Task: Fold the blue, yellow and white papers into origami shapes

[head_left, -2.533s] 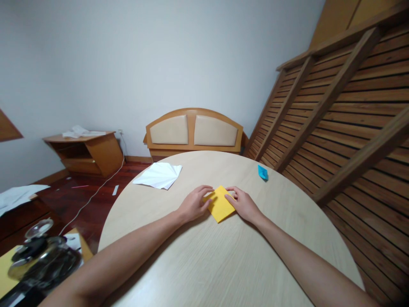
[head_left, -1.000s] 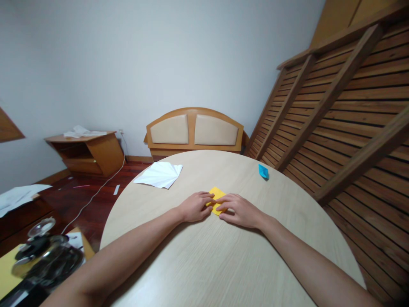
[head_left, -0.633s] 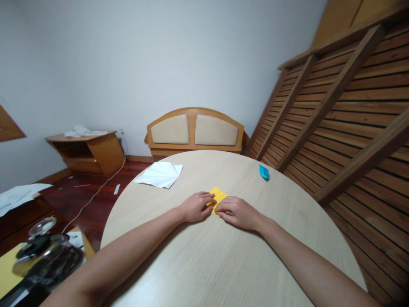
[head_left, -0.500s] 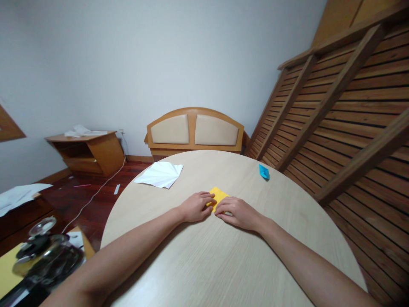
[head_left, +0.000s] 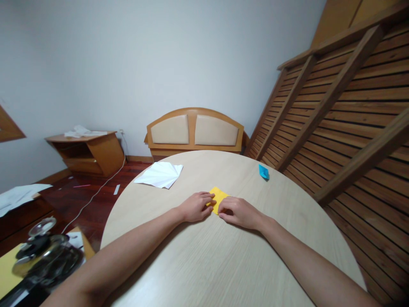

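Observation:
A small piece of yellow paper (head_left: 219, 195) lies on the round table in front of me. My left hand (head_left: 197, 207) rests at its left edge, fingers slightly apart and laid on the paper. On the other side, the fingers and thumb of my right hand (head_left: 238, 211) curl together in a pinch at the paper's near right edge. Part of the paper is hidden under both hands.
The pale round table (head_left: 204, 264) carries a creased white sheet (head_left: 159, 175) at the back left and a folded blue paper piece (head_left: 263, 172) at the back right. A slatted wooden frame (head_left: 345, 111) leans along the right. Glassware (head_left: 47, 256) stands lower left.
My right hand has drawn slightly to the right and its fingers have curled in, baring more of the yellow paper. The left hand has stayed in place.

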The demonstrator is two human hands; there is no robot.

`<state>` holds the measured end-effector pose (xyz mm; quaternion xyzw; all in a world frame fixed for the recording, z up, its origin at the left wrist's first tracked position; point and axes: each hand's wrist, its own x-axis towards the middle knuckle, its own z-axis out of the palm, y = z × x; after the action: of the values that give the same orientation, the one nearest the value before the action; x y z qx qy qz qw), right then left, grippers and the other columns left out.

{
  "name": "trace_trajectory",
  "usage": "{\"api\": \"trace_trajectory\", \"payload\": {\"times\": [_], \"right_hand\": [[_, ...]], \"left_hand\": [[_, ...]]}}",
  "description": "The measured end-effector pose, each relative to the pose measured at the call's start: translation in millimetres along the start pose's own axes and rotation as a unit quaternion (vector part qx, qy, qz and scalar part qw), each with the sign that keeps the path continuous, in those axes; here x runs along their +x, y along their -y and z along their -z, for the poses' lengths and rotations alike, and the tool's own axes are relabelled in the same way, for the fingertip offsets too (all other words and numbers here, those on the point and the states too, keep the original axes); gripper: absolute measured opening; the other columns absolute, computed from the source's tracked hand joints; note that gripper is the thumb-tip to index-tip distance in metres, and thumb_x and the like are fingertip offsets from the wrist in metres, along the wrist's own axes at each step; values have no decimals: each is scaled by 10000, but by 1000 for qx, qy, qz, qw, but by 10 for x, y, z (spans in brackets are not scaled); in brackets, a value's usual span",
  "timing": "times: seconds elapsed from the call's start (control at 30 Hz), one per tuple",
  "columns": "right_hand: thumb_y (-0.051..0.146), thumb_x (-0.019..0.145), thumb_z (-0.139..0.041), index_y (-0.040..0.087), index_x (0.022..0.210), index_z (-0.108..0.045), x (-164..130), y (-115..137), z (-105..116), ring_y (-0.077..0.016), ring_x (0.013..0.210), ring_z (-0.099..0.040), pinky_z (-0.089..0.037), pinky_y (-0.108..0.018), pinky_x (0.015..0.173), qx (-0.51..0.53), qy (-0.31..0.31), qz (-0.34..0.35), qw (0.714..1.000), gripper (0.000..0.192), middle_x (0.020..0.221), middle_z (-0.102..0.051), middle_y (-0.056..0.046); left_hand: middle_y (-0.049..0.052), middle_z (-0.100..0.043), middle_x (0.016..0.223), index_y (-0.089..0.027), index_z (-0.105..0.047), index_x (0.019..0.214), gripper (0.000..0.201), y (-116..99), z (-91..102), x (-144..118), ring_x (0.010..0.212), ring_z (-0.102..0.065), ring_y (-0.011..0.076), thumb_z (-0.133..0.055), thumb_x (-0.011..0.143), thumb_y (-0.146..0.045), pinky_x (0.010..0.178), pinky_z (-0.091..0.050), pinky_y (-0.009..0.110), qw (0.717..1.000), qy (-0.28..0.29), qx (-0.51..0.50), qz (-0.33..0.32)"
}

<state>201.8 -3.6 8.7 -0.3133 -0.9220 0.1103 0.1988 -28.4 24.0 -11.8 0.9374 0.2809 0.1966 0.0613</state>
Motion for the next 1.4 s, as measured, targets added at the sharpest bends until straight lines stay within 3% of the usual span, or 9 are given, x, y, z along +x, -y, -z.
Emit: {"api": "trace_trajectory", "payload": {"times": [0.13, 0.33, 0.6, 0.7, 0.87, 1.0, 1.13, 1.27, 1.4], "right_hand": [[227, 901, -595, 237, 938, -722, -13, -36, 17, -199, 909, -658, -477, -312, 840, 5, -8, 1, 1000, 133, 934, -742, -27], [271, 939, -565, 220, 928, -712, -26, -114, 0, -202, 856, -659, -488, -311, 794, 1, -33, -49, 998, 156, 916, -728, -51], [275, 968, -503, 234, 1188, -642, -19, -154, -53, -209, 872, -671, -485, -306, 766, 33, -68, -113, 991, 263, 1001, -728, -59], [266, 962, -500, 220, 1220, -609, -24, -207, -74, -204, 823, -668, -480, -299, 722, 33, -81, -140, 986, 284, 961, -723, -61], [226, 931, -534, 205, 1198, -602, -36, -278, -89, -206, 881, -660, -486, -311, 769, 16, -91, -164, 982, 277, 972, -705, -66], [188, 913, -553, 202, 1145, -613, -44, -318, -101, -218, 1000, -638, -489, -344, 867, -5, -95, -143, 985, 241, 1082, -692, -76], [168, 916, -546, 195, 1122, -639, -49, -329, -97, -232, 1062, -612, -478, -391, 945, -30, -102, -113, 988, 228, 1128, -682, -91], [296, 967, -526, 233, 1214, -662, -59, -272, -96, -268, 1229, -530, -416, -464, 1049, -51, -61, -73, 994, 289, 1309, -622, -107], [545, 974, -473, 311, 1413, -545, -83, -216, -108, -332, 1446, -295, -265, -548, 1156, -49, 32, -93, 994, 502, 1580, -366, -91]], "left_hand": [[130, -628, 1330, -162, -667, 1114, 259, -16, 29, 4, 1243, -581, 249, -500, 933, -243, 1103, -427, 394, 1000, 6, -20, 1], [130, -698, 1139, -144, -560, 1312, 461, -58, 96, 6, 1144, -626, 277, -561, 911, -370, 1012, -481, 389, 999, 24, -44, 7], [77, -699, 1029, -190, -600, 1197, 289, -61, 72, 13, 937, -666, 216, -491, 953, -300, 843, -503, 310, 998, 25, -43, 29], [82, -696, 1048, -191, -587, 1176, 274, -60, 59, 0, 926, -664, 221, -506, 945, -312, 827, -505, 317, 998, 26, -34, 49], [115, -651, 1257, -187, -415, 1414, 523, -45, 40, -24, 1071, -645, 242, -546, 921, -303, 930, -495, 357, 997, 8, -43, 58], [89, -621, 1315, -227, -598, 1289, 347, -35, 39, -16, 1162, -612, 224, -481, 967, -283, 995, -478, 336, 999, 16, -31, 1], [84, -621, 1317, -221, -677, 1206, 319, -34, 30, -7, 1156, -623, 215, -463, 986, -309, 1008, -485, 332, 1000, 15, -1, 16], [96, -614, 1338, -205, -672, 1239, 345, -15, -1, -9, 1196, -606, 232, -469, 978, -305, 1053, -465, 356, 998, 2, 37, 48], [93, -615, 1335, -213, -668, 1242, 354, 8, -16, -16, 1218, -592, 232, -441, 991, -319, 1068, -457, 370, 997, -8, 50, 51]]}}
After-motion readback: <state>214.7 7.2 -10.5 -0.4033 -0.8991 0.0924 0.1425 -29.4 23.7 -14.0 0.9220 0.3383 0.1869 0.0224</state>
